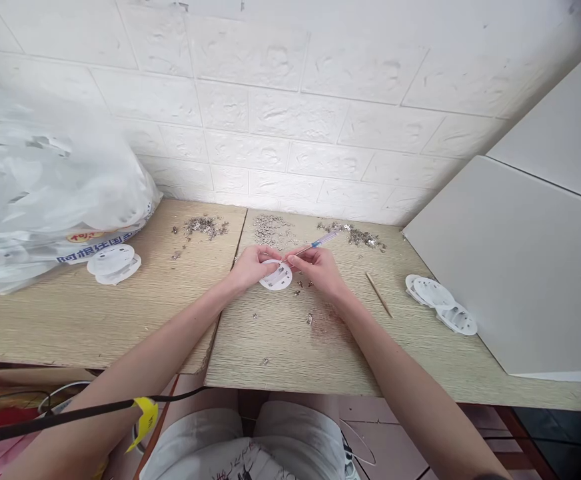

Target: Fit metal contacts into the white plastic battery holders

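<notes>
Near the middle of the table, my left hand (254,268) grips a round white plastic disc (276,279) with slots and small holes, its thumb lying over the upper part. At the disc's upper right edge, the fingers of my right hand (318,268) are pinched around a thin pen-like tool (324,239) with a blue band and a pale purple end pointing up and right. The tool's tip is hidden between my fingers. Several small metal pieces (298,292) lie on the table just below my right hand.
Behind my hands are piles of small metal parts (273,230), more at left (205,228) and right (363,237). A wooden stick (379,295) lies at right. White discs are stacked at right (443,300) and left (114,262), beside a large plastic bag (50,187). A black cable (95,407) crosses below.
</notes>
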The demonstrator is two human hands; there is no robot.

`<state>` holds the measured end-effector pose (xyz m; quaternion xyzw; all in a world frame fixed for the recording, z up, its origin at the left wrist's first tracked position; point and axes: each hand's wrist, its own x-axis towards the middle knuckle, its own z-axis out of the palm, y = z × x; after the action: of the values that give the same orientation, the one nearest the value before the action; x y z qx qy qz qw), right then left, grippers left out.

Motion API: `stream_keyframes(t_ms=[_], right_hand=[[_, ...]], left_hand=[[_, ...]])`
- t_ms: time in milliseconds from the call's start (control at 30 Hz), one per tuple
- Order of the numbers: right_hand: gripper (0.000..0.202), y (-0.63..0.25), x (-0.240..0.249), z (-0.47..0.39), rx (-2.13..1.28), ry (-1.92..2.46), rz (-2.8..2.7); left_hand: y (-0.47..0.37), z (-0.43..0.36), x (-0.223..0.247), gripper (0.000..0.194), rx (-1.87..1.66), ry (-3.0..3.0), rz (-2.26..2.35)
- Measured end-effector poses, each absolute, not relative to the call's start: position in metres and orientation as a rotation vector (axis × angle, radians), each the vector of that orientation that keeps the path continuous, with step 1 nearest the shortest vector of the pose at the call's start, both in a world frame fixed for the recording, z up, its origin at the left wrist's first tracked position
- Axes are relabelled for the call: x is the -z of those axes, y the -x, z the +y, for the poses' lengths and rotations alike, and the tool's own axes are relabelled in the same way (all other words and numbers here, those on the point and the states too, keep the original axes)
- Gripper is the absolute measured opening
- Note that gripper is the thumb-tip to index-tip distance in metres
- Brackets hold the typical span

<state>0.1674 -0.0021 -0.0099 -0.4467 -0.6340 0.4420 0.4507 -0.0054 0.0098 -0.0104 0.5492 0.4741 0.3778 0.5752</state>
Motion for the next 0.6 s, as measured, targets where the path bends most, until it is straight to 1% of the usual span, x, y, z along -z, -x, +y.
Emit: stream_keyframes(t_ms=[167, 333, 500, 600], right_hand=[[0.026, -0.166, 0.01, -0.001, -1.058, 1.116, -1.534], [0.027, -0.165, 0.011, 0.0, -1.055, 1.142, -1.496], [0.023, -0.167, 0.009, -0.001, -0.992, 1.165, -1.5], [0.019, -0.168, -0.002, -0.004, -0.957, 1.14, -1.412]], left_hand=[[0.008, 0.01, 0.003, 0.024, -0.895, -1.145, 1.045], [0.008, 0.01, -0.003, 0.023, -0.902, -0.965, 0.969], [0.01, 0.013, -0.001, 0.023, -0.88, -0.992, 1.017], [0.011, 0.015, 0.001, 0.021, -0.875, -1.017, 1.028]])
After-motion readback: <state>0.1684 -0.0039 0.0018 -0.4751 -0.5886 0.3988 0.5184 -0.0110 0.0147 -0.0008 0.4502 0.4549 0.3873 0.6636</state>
